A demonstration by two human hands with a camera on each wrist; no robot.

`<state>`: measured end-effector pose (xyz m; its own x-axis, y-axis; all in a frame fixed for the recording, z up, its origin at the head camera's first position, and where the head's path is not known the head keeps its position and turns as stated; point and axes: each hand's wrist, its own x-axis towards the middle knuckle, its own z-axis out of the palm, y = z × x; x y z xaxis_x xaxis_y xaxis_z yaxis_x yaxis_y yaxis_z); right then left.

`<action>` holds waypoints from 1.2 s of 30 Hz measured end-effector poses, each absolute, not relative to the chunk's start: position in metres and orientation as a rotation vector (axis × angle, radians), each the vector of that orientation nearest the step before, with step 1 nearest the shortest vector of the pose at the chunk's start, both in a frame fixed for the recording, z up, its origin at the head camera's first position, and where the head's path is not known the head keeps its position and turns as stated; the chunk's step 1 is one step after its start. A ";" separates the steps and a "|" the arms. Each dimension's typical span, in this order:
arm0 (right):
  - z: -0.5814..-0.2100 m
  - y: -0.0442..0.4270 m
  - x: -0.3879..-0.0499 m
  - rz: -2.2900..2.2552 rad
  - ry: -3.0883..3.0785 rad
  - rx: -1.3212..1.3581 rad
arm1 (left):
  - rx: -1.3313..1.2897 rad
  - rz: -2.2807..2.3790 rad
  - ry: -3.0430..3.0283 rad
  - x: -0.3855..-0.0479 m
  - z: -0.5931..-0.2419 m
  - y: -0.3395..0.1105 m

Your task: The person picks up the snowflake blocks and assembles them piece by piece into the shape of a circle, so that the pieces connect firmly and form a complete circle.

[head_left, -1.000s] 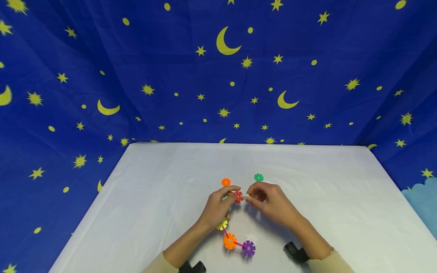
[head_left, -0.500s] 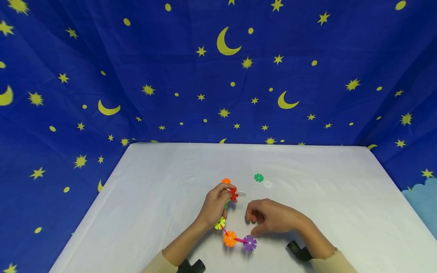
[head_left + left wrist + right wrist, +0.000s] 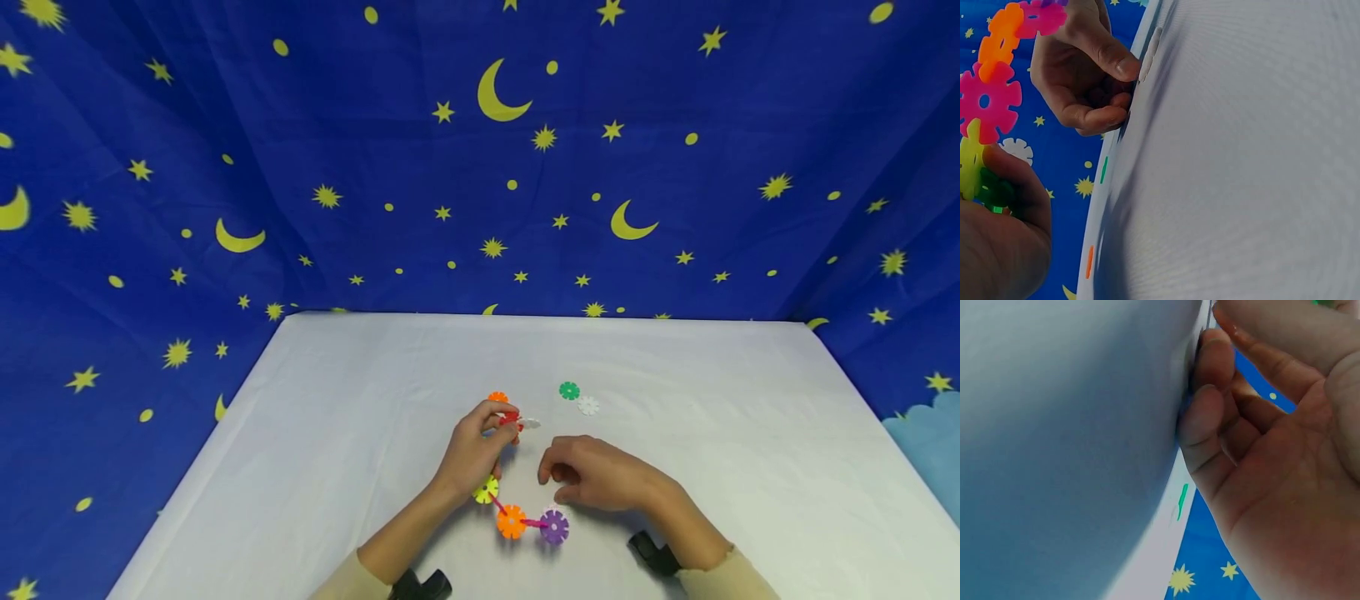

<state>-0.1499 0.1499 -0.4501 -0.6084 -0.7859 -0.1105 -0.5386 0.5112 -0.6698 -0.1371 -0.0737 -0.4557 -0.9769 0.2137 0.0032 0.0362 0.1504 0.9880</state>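
Observation:
My left hand [image 3: 471, 450] pinches a red slotted disc [image 3: 512, 421] of a linked chain in the head view; a white disc [image 3: 530, 423] sticks out at its right. Below the hand the chain runs through yellow [image 3: 486, 489], orange [image 3: 512, 522] and purple [image 3: 554, 527] discs with pink ones edge-on between. Loosely curled, my right hand [image 3: 607, 475] is low over the table just above the purple disc. In the left wrist view its thumb tip is at a white disc [image 3: 1150, 55] lying on the cloth; nothing is visibly gripped. Fingers hide part of the chain.
Green [image 3: 569, 390] and white [image 3: 588, 406] discs lie beyond the hands on the white table [image 3: 360, 400]. An orange disc [image 3: 497, 397] is just behind my left hand. Black objects [image 3: 654, 553] are beside both wrists. A blue starry cloth [image 3: 375, 167] hangs behind.
My right hand has left the white disc beside the red one and moved down toward the purple disc. My left hand keeps its hold; the red disc has tilted and shifted slightly left.

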 end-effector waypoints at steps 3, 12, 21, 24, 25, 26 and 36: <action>-0.450 0.151 -0.150 -0.797 2.335 -1.101 | 0.247 1.946 2.292 -0.139 -0.459 -0.074; -0.449 0.148 -0.147 -0.746 2.355 -1.074 | 0.198 1.912 2.323 -0.134 -0.448 -0.072; -0.453 0.155 -0.155 -0.921 2.421 -0.980 | 0.275 1.948 2.316 -0.140 -0.464 -0.074; -0.453 0.157 -0.158 -1.042 2.463 -0.950 | 0.269 1.957 2.303 -0.140 -0.464 -0.074; -0.453 0.157 -0.159 -1.092 2.478 -0.932 | 0.264 1.958 2.299 -0.140 -0.464 -0.073; -0.453 0.158 -0.159 -1.146 2.486 -0.910 | 0.259 1.960 2.292 -0.140 -0.464 -0.073; -0.447 0.157 -0.162 -1.673 2.278 -0.533 | 0.257 1.965 2.270 -0.139 -0.463 -0.073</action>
<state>-0.1622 0.1572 -0.4472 -0.8975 -0.4409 0.0039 -0.1357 0.2678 -0.9539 -0.1392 -0.0728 -0.4634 -0.9772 0.2118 0.0144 0.0445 0.1385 0.9894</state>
